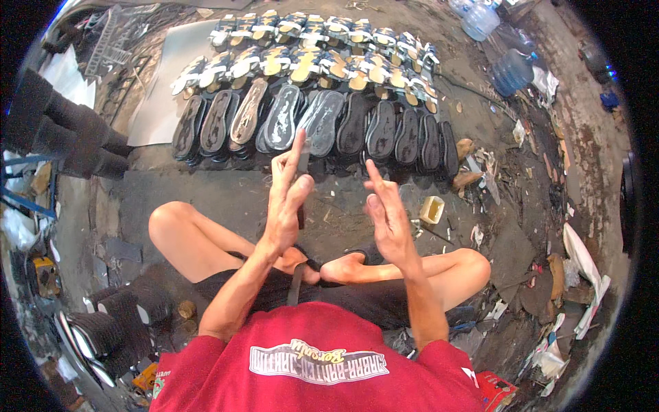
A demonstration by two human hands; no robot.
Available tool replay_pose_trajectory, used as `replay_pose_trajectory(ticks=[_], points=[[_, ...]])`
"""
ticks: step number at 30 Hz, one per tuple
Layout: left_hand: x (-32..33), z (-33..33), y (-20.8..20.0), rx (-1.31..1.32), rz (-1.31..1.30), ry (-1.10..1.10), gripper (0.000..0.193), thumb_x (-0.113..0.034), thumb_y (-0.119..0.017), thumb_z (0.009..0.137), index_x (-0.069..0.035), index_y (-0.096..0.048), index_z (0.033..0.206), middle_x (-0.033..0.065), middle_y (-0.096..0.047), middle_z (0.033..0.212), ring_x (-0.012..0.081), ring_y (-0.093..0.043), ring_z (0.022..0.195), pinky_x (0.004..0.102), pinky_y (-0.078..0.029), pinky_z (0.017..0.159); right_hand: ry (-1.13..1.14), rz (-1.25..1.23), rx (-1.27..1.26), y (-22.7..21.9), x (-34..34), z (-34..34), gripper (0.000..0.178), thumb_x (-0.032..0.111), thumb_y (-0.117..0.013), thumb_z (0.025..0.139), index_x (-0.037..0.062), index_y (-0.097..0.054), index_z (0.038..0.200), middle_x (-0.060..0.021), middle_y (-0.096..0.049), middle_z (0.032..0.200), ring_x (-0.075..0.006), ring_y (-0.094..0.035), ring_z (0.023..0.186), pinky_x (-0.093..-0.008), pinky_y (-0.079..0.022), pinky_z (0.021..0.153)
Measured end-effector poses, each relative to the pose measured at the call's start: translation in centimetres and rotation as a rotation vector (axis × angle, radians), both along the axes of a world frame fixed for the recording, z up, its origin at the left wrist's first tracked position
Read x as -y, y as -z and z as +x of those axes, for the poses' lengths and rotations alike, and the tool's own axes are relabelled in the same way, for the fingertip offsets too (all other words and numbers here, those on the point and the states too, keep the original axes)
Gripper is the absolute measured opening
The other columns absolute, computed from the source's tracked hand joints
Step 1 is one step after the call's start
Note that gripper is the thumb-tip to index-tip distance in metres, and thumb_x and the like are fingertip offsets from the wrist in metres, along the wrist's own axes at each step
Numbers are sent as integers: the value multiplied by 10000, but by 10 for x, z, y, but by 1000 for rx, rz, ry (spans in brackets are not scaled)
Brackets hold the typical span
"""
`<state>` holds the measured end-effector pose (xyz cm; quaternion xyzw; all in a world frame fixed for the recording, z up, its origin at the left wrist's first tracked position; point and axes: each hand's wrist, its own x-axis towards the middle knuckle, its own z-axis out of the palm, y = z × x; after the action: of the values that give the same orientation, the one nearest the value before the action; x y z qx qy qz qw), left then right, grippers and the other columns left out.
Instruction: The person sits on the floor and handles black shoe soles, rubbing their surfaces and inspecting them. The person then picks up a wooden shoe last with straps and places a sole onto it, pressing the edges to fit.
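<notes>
Both hands are raised above my crossed legs, palms turned toward each other with a gap between them. My left hand (287, 199) has its index finger stretched forward and its thumb raised. A narrow dark strip shows beside it; I cannot tell whether the hand touches it. Fingers extended, my right hand (389, 218) holds nothing that I can see. Beyond the fingertips lies a row of dark shoe soles (351, 123), stacked in piles, some with shiny smears. Behind them stand rows of sandal uppers (305, 63) with pale tan insoles and white straps.
A small yellowish container (432, 210) sits right of my right hand. Large clear blue water bottles (512, 73) lie at the far right. A pale sheet (171, 75) is at the far left, near dark stacked blocks (65, 130). Scraps and a white cloth (583, 275) litter the right side.
</notes>
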<state>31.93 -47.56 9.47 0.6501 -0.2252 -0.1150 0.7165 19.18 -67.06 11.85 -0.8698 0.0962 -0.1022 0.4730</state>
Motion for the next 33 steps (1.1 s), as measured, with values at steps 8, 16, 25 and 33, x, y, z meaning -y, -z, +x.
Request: replay_pose_trajectory(ticks=[8,16,25,33], points=[[56,-51,-2,211,153,-52,764,-334,-648,1037,-145,-392,1731,128,-438,1259,266,-409,1197,377,-311,1179,39,-366,230,28,-31,8,749,30,-645,939,29,-428,1656,-252,-232,1789,-442,-524,1431,-533,-450,1171],[41,22,-5,-638,-381,79,647,-448,-545,1124,-90,-492,1660,60,-674,1308,118,-589,935,293,-551,875,4,-274,66,1,-29,-14,482,77,-679,987,171,-680,1459,-220,-350,1733,-398,-553,1425,-508,-456,1154],[49,-8,-10,-1120,-767,287,571,-458,-550,1127,-100,-585,1570,46,-750,1256,151,-713,1029,346,-584,930,74,-495,305,22,-14,23,151,319,-784,994,176,-804,1038,-196,-405,1704,-383,-435,1526,-543,-334,1211],[21,11,-3,-1127,-947,521,642,-474,-416,1161,-36,-493,1623,142,-730,1379,285,-768,1063,445,-648,921,-159,-796,468,23,-13,10,307,301,-787,953,324,-792,1259,-114,-482,1688,-279,-457,1535,-523,-266,1246]])
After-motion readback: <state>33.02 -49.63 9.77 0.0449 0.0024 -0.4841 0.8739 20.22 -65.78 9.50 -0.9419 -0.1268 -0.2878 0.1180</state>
